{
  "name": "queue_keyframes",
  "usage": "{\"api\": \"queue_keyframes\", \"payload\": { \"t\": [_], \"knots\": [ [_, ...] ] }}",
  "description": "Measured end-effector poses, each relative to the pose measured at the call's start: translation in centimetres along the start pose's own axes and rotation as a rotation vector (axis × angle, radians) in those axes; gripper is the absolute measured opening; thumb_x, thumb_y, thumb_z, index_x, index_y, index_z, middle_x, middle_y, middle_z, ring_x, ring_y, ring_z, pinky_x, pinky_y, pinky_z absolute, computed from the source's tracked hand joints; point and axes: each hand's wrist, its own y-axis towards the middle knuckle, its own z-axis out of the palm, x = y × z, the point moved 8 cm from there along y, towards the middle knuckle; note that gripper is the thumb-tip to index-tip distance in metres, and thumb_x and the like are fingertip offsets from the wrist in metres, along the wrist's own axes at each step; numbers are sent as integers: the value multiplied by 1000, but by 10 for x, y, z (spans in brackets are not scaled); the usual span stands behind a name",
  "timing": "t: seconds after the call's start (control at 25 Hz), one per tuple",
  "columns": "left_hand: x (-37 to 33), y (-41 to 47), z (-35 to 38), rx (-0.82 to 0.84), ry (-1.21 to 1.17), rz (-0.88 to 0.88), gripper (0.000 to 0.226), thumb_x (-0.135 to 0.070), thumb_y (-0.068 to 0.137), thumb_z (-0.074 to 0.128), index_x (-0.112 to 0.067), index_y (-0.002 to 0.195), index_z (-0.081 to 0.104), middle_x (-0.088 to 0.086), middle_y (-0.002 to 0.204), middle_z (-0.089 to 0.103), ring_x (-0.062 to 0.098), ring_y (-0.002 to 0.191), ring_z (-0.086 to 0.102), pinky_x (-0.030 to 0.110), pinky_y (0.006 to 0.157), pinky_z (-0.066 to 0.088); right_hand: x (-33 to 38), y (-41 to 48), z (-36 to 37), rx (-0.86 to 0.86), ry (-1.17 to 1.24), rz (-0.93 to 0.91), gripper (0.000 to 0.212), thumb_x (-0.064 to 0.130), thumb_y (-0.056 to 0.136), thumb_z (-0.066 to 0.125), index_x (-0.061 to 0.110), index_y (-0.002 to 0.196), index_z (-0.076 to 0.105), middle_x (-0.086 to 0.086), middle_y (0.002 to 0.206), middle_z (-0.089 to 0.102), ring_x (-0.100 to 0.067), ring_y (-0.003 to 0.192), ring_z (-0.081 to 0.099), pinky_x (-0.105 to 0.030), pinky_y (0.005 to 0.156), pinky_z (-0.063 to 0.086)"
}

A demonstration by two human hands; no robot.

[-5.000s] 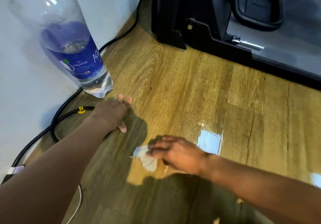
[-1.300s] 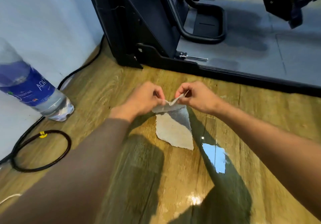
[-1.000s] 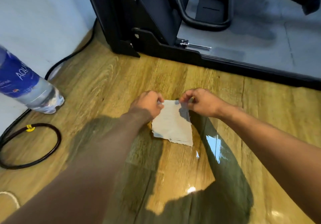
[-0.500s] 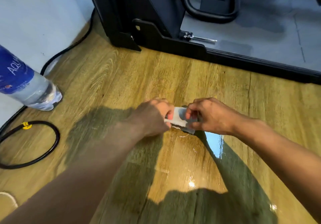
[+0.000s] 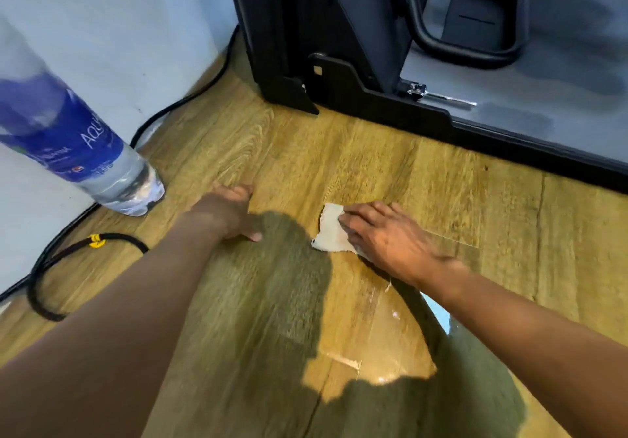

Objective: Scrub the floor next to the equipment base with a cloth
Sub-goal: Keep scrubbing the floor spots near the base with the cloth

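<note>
Both arms stretched forward, left hand point(image 5: 228, 214) palm down, right hand point(image 5: 385, 235) palm down, fingers straight

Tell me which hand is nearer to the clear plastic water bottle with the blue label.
Left. The left hand rests on the wooden floor just right of the bottle, not touching it. The right hand presses the pale cloth farther right.

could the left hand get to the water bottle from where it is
Probably yes: the left hand rests flat on the floor, holding nothing, and only bare boards lie between it and the water bottle.
</note>
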Motion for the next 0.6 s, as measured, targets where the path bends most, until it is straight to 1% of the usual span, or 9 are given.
{"api": "queue_keyframes", "payload": {
  "t": [0.08,0.12,0.28,0.32,0.36,0.44,0.48,0.52,0.6],
  "knots": [
    [0,3,6,16,25,41,113,-50,75,74,-23,153,-2,23,156,10,34,145,10,43,114,24,-13,48,-2,-5,31,52,44,26,94,53,24,137,42,-5,135,50,-28,116,50,-41,91,44],
    [1,5,7,18,31,41,113,-52,75,73,-24,153,-4,25,156,7,36,144,12,45,114,24,-25,74,-3,-20,60,113,46,23,94,52,26,138,40,-6,136,49,-29,117,48,-42,93,43],
    [2,8,4,-8,83,26,112,-55,76,71,-25,153,-4,27,155,5,39,143,15,51,113,21,-58,144,-7,-66,132,419,52,5,86,52,20,135,44,-13,130,50,-34,116,45,-45,95,41],
    [2,8,4,-6,76,18,112,-54,75,72,-26,153,-5,28,155,2,40,143,13,51,113,20,-47,152,-6,-79,127,399,54,1,84,52,19,135,44,-14,131,50,-34,117,45,-45,97,40],
    [2,8,6,6,55,17,114,-53,75,73,-25,153,-5,29,155,-1,43,143,12,51,115,19,-30,155,-2,-94,120,317,54,0,84,51,19,134,45,-14,131,50,-35,117,44,-44,98,38],
    [1,11,9,30,20,21,115,-48,75,75,-24,153,-7,33,153,-4,47,142,9,51,115,19,-7,159,1,-116,173,114,45,4,87,49,18,130,50,-14,129,51,-35,116,45,-43,96,39],
    [1,12,10,41,12,14,115,-46,76,75,-23,153,-7,34,152,-5,48,142,7,52,115,18,-10,167,0,-112,200,84,41,6,89,49,18,128,52,-14,128,51,-34,115,46,-43,96,41],
    [2,14,11,49,10,5,116,-45,76,75,-22,153,-8,35,152,-6,48,142,5,54,115,17,-22,178,-1,-117,226,129,38,9,91,50,19,128,54,-14,128,51,-34,116,46,-43,96,42],
    [1,15,13,44,15,7,116,-44,76,76,-21,152,-9,35,152,-5,47,142,4,55,115,15,-48,196,0,-132,288,328,34,11,93,49,17,126,55,-15,126,49,-33,115,45,-41,95,42]
  ]
}}
